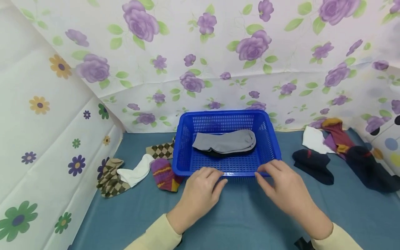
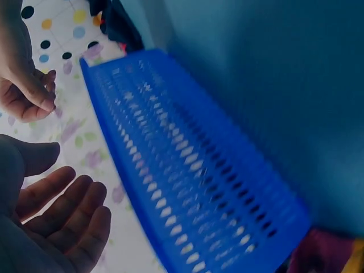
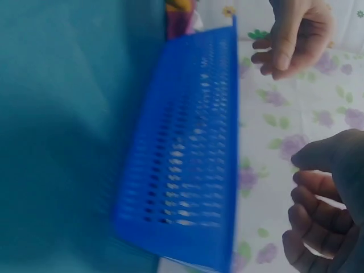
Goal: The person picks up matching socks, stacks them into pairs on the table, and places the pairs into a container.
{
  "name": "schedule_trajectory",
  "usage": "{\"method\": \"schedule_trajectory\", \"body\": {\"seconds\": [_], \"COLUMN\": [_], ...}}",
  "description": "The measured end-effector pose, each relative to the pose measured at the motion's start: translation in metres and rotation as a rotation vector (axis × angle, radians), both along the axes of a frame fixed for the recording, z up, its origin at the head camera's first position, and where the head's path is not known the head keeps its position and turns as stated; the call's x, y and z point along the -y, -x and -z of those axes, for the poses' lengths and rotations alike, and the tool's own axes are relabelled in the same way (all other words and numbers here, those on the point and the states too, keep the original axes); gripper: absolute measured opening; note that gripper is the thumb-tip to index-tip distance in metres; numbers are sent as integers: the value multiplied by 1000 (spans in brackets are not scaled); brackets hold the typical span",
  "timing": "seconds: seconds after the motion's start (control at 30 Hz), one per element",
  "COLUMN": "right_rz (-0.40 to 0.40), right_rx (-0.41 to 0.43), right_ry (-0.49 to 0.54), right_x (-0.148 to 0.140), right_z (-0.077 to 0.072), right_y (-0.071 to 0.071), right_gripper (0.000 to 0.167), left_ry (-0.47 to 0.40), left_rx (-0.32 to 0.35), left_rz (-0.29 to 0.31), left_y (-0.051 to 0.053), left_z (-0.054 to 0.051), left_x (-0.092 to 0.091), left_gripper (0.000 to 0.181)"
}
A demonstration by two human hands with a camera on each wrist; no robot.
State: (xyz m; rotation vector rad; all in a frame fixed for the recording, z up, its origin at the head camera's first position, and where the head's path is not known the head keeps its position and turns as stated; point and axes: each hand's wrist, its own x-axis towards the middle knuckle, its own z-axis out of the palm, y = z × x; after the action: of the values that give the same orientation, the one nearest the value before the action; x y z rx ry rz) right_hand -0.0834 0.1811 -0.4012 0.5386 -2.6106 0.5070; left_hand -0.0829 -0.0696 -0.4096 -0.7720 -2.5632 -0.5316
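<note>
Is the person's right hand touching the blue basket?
Apart: the right wrist view shows flowered backdrop between the right hand and the blue basket.

Smooth plastic is seen in the blue perforated basket (image 1: 240,174), with a light gloss caught along its rim. Soft, matt knit is shown by the grey sock (image 1: 223,140), the navy sock (image 1: 312,166) and the argyle sock (image 1: 112,180). A dull cloth surface is presented by the teal tablecloth (image 1: 231,217). The floral wall covering (image 1: 175,45), a matt sheet, is marked by creases.
</note>
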Motion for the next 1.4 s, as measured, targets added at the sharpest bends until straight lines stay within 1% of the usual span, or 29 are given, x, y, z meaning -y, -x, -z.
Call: {"method": "schedule_trajectory", "body": {"seconds": [0.07,0.2,0.33,0.4,0.47,0.53,0.6,0.63,0.7,0.77,0.8,0.87,0.93,1.0,1.07,1.13,1.2,1.27,1.4], "right_rz": [-17,-19,-16,-19,-24,-39,-63,-76,-99,-72,-36,60,179,273,318,336,352,378,450], "right_rx": [19,81,124,130,142,159,155,142,62,-12,-38,-51,22,128,259,402,530,625,731], "right_ry": [-17,-65,-113,-122,-120,-116,-104,-95,-48,21,55,117,143,118,72,10,-45,-73,-85], "right_x": [1,1,0,-2,-5,-8,-14,-18,-29,-44,-52,-69,-86,-105,-124,-141,-156,-166,-175], "right_z": [10,30,46,51,53,50,43,37,23,7,0,-11,-13,-7,7,21,33,41,49], "right_y": [-4,-9,-10,-10,-9,-5,1,5,15,26,33,50,70,92,112,128,140,148,157], "right_gripper": [14,12,11,11,11,12,13,13,13,11,10,12,21,33,47,61,75,84,95], "left_ry": [3,36,95,128,149,167,175,179,186,189,191,194,195,199,202,206,213,218,223], "left_rx": [25,107,179,203,218,222,223,227,239,257,266,277,286,296,308,320,323,320,316], "left_rz": [10,4,-25,-34,-38,-46,-57,-63,-75,-84,-87,-95,-101,-104,-100,-91,-80,-76,-82], "left_y": [-5,-12,-13,-13,-12,-10,-7,-5,-3,-2,-2,-2,-2,-3,-4,-5,-6,-7,-7], "left_z": [8,23,35,39,42,44,45,46,47,47,48,48,49,51,53,56,57,59,59], "left_x": [-1,1,3,5,7,9,11,12,14,15,16,17,19,19,19,18,17,16,15], "left_gripper": [20,21,23,25,26,26,24,24,24,24,24,25,25,25,24,24,23,23,24]}}
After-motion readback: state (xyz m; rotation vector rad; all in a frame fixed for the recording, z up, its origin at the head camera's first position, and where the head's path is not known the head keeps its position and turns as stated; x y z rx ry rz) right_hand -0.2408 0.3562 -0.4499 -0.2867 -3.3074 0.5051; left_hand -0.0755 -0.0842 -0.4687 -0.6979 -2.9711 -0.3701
